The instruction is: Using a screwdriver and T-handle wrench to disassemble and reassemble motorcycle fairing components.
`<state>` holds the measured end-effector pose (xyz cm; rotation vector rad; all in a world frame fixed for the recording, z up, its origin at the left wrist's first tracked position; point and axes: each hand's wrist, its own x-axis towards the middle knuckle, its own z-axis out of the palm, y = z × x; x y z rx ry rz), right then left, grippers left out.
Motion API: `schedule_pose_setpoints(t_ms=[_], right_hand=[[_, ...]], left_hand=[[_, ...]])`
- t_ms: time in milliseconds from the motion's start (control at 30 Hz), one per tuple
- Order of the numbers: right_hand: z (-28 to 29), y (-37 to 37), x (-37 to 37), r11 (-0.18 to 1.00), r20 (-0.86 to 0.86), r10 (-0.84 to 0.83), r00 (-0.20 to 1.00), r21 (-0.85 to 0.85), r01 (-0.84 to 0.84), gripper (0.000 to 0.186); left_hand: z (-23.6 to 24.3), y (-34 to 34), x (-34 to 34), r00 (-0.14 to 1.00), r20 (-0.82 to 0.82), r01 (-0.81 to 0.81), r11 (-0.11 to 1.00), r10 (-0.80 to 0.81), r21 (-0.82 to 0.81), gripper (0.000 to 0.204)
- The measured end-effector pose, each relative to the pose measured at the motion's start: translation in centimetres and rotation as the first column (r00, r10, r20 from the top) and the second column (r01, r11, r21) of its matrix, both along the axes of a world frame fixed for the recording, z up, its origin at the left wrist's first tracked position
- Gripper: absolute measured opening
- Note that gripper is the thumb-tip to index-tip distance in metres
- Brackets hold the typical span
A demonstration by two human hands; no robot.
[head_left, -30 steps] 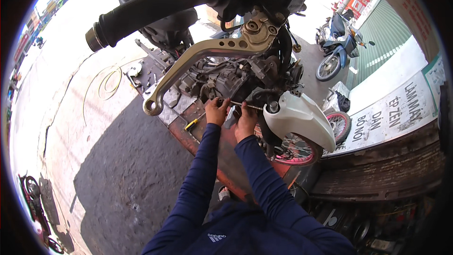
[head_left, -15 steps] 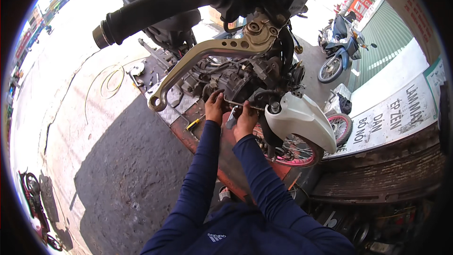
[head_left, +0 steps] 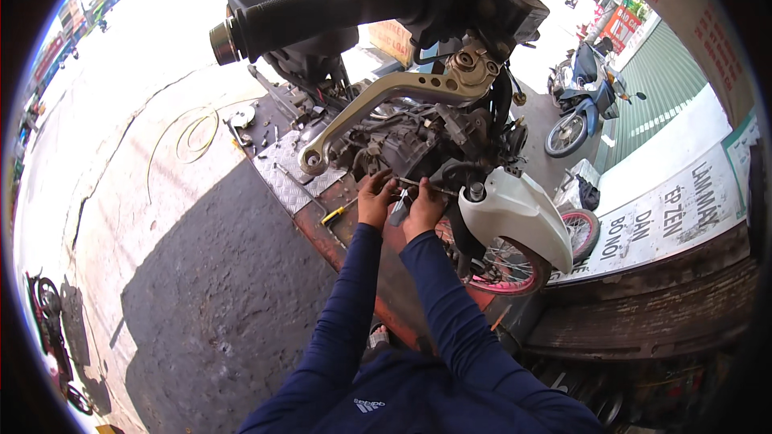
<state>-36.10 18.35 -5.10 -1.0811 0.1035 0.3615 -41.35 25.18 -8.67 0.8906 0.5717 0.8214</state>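
Both my hands are at the lower engine [head_left: 414,149] of a partly stripped motorbike. My left hand [head_left: 375,202] is closed at the left end of a thin metal rod [head_left: 442,190]. My right hand [head_left: 425,209] grips that rod further right, beside the white front fender [head_left: 511,209]. A small silver piece [head_left: 400,201] shows between my hands; what bears it is unclear. A yellow-handled tool [head_left: 338,214] lies left of my left hand on the red lift [head_left: 322,241]. The black handlebar grip [head_left: 322,16] and gold lever [head_left: 362,112] hang above.
A coiled yellow hose [head_left: 181,145] lies on the pavement at left, near loose parts [head_left: 241,120] on the lift. A blue scooter [head_left: 587,96] stands behind at right, by a green shutter [head_left: 647,88]. A red motorbike [head_left: 48,337] is at the far left, and a white signboard [head_left: 659,217] at right.
The view has shifted, so the handlebar and lever sit further right and the engine lower. My hands sit slightly lower in the picture, with my left fingers less upright on the rod.
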Motion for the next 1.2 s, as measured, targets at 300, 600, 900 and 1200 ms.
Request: schedule_pose_setpoints(t_ms=[300,600,900,1200], right_hand=[[0.4,-0.2,0.3,0.996,-0.113,0.093,0.989,-0.007,-0.094,0.015],[-1.5,0.2,0.1,0.978,-0.102,0.138,0.985,0.169,-0.12,0.01],[-0.3,1.3,0.1,0.998,-0.047,0.054,0.997,0.023,-0.053,0.021],[0.3,-0.1,0.0,0.992,-0.016,0.116,0.993,-0.05,-0.117,0.018]], left_hand=[[0.1,2.6,0.1,0.983,-0.072,0.179,0.958,-0.167,0.225,0.023],[-0.2,2.8,1.3,0.929,-0.151,0.306,0.93,-0.339,-0.205,0.033],[-1.7,-0.1,1.2,0.996,0.078,0.054,0.998,-0.053,-0.014,0.029],[1.4,1.1,1.5,0.952,-0.26,-0.051,0.921,0.161,0.386,0.018]])
